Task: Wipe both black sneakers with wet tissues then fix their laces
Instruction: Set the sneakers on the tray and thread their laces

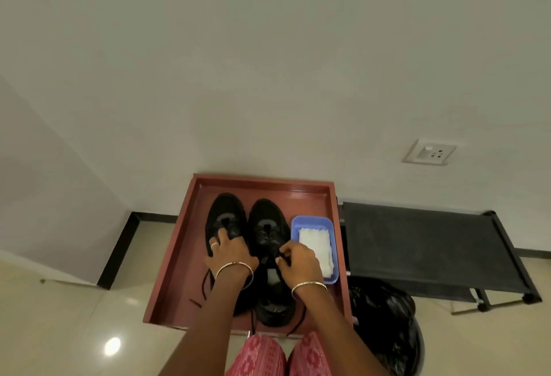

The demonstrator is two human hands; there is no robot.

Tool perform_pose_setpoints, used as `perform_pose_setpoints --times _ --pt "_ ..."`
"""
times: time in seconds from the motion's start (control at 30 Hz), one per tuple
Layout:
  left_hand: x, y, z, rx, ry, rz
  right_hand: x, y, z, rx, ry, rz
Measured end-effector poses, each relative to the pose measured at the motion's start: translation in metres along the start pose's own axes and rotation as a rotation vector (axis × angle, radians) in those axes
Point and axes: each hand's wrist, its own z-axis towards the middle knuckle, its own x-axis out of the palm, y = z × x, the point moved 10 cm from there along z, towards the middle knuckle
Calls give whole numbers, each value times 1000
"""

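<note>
Left hand [229, 252]: lower centre of frame, fingers spread and pressed flat on the tongue and lace area of the left black sneaker [225, 226]; gripping nothing visibly, apparently steadying the shoe.

Right hand [298, 259]: just right of centre, fingers curled, thumb and fingertips pinched at the lacing of the right black sneaker [268, 244]; whether a lace is actually held cannot be told, black on black. Judged step: lace fixing.

Laces [205, 286]: loose ends trail off the heels toward the bottom of the frame, untied.

Sneakers: side by side, touching, toes toward the wall, directly under both hands.

Blue tub [313, 220]: just right of the right sneaker, holding folded white wet tissues [316, 247]; within easy reach of the right hand.

Red-brown tray [179, 244]: carries shoes and tub, likely to contain mess.

Black bin bag [384, 316]: lower right, beside the tray, probably for used tissues.
</note>
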Motion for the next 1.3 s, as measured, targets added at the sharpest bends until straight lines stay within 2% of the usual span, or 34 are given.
perform_pose_setpoints --times 0.13,0.23,0.37,0.5,0.6,0.73,0.9,1.13,1.3 --pt "10 14 -13 62 -209 -128 14 -2 -12 -30 -99 12" --pt "19 25 -23 94 -261 -191 19 -6 -21 -31 -93 -37" --pt "14 33 -33 118 -333 -263 26 -17 -37 55 -47 -101" --pt "15 45 -43 67 -322 -326 24 -27 -50 182 -81 -68" --pt "19 61 -45 -51 -265 -435 24 -31 -56 260 -90 -28" --pt "24 74 -38 -148 -183 -497 23 -32 -59 295 -113 4" --pt "13 75 -43 -190 -173 -487 19 -28 -60 296 -151 7" --pt "-15 94 -65 -235 -308 -551 5 -9 -69 242 -234 91" --pt "-51 79 -95 -137 -491 -615 -30 5 -84 163 -347 213"
